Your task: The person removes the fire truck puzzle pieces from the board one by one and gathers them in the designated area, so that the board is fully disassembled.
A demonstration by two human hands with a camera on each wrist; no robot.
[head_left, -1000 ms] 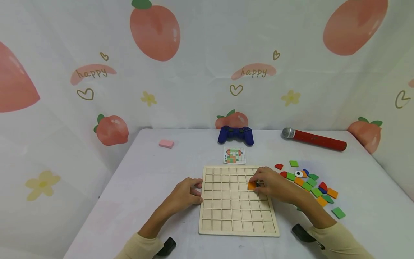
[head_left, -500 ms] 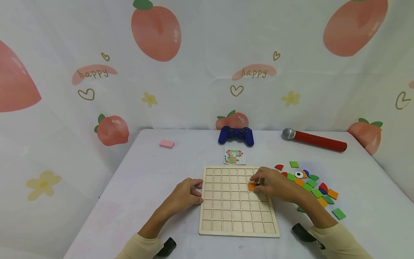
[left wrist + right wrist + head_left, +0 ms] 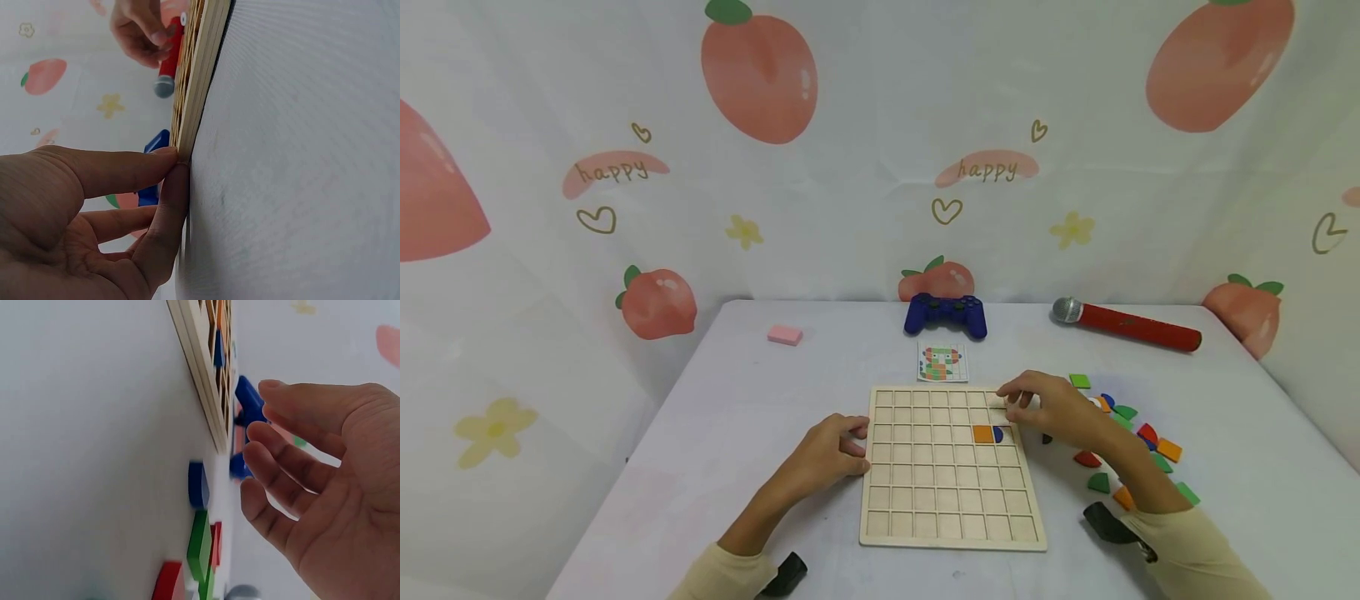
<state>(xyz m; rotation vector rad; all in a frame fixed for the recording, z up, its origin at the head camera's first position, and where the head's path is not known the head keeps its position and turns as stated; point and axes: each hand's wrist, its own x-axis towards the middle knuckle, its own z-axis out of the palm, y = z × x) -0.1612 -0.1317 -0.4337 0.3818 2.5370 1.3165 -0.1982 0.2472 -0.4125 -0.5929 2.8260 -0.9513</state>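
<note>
A pale wooden grid board (image 3: 936,500) lies flat on the table. In it, an orange square (image 3: 982,434) sits beside a blue half-round piece (image 3: 997,434). My left hand (image 3: 831,450) rests at the board's left edge. Its thumb and a finger touch that edge, set apart along it and not pinching. My right hand (image 3: 1056,410) hovers by the board's upper right corner, fingers loosely bent and holding nothing, as its palm shows in the right wrist view. Loose coloured pieces, including a red one (image 3: 1086,459) and a dark green one (image 3: 1098,482), lie partly hidden under the right forearm.
Behind the board lies a printed pattern card (image 3: 943,362), with a blue game controller (image 3: 946,315) farther back. A red microphone (image 3: 1127,325) is at the back right. A pink block (image 3: 785,335) sits at the back left. More pieces, such as an orange square (image 3: 1168,450), lie to the right.
My right hand has let go of the blue half-round piece in the grid and moved up and right, uncovering it and the orange square. The left hand stays at the board's edge.
</note>
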